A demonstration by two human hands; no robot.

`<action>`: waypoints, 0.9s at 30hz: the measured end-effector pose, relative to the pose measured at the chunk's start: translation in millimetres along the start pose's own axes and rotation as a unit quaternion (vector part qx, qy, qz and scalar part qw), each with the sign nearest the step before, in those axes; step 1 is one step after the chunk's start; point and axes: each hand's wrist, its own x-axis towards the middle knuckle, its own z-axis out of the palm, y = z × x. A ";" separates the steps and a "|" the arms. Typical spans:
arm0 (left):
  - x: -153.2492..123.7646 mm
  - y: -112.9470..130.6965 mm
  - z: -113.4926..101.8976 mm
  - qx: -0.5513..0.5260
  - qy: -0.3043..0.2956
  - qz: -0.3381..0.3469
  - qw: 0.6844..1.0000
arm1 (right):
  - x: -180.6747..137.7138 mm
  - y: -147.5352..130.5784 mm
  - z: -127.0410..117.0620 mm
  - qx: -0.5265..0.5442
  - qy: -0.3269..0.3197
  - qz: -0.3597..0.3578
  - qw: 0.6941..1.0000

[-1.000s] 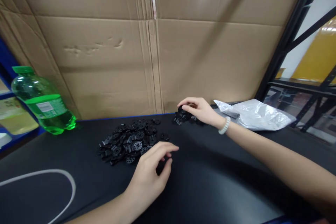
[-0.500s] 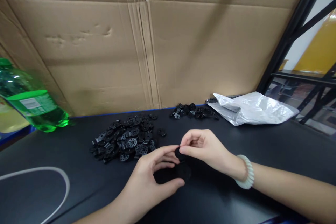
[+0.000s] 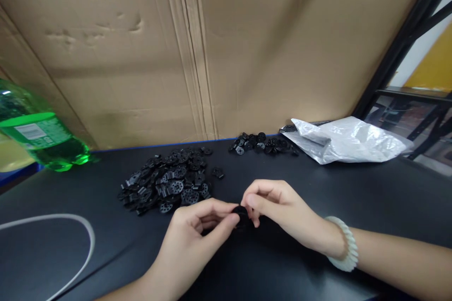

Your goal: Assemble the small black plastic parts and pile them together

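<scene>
My left hand (image 3: 192, 240) and my right hand (image 3: 282, 211) meet low over the black table (image 3: 318, 188), fingertips pinched together on a small black round plastic part (image 3: 241, 211) held between them. A white beaded bracelet (image 3: 344, 250) circles my right wrist. Just beyond my left hand lies a large heap of black round perforated parts (image 3: 169, 181). A smaller heap of similar black parts (image 3: 259, 143) lies farther back, near the cardboard.
A cardboard wall (image 3: 212, 51) stands behind the table. A green plastic bottle (image 3: 38, 134) lies at the far left. A crumpled clear plastic bag (image 3: 346, 138) sits at the back right, beside a black rack frame (image 3: 399, 42). A white cable (image 3: 70, 230) loops at the front left.
My right hand came back from the small far heap to the front with a black part. My left hand rose to meet it, and both now pinch the part.
</scene>
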 end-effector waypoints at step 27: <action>3.6 13.2 -9.6 0.079 -0.022 -0.016 0.997 | -7.0 7.7 9.4 -0.045 -0.038 0.029 0.998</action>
